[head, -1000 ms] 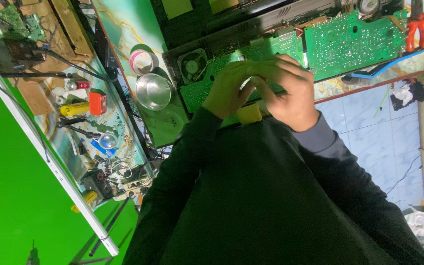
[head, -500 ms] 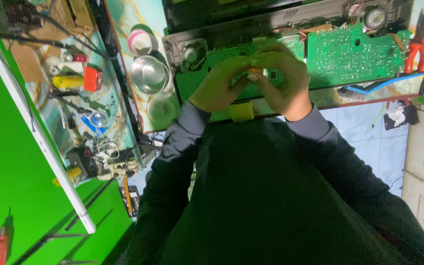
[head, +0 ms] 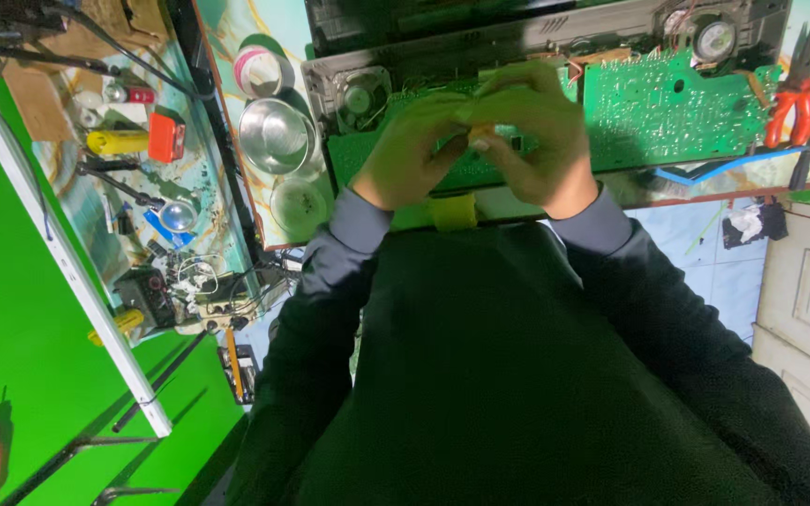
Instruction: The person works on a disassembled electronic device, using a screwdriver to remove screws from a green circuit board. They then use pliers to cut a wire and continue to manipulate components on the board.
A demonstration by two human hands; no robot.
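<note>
both hands meet over the green circuit board (head: 667, 112), which lies bare in its opened casing on the tabletop (head: 236, 56), long axis running left to right. the left hand (head: 414, 150) and right hand (head: 536, 141) pinch something small between the fingertips; what it is i cannot tell. the work looks midway, the board exposed and nothing closed up.

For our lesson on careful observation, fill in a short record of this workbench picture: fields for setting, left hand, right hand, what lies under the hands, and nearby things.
Setting: cluttered workbench, seen from above
Left hand: fingertips meet the right hand's over the board
Right hand: pinches something small; too hidden to tell what
Under hands: green circuit board in an opened device
Nearby: metal bowl, red-handled pliers, tape roll
</note>
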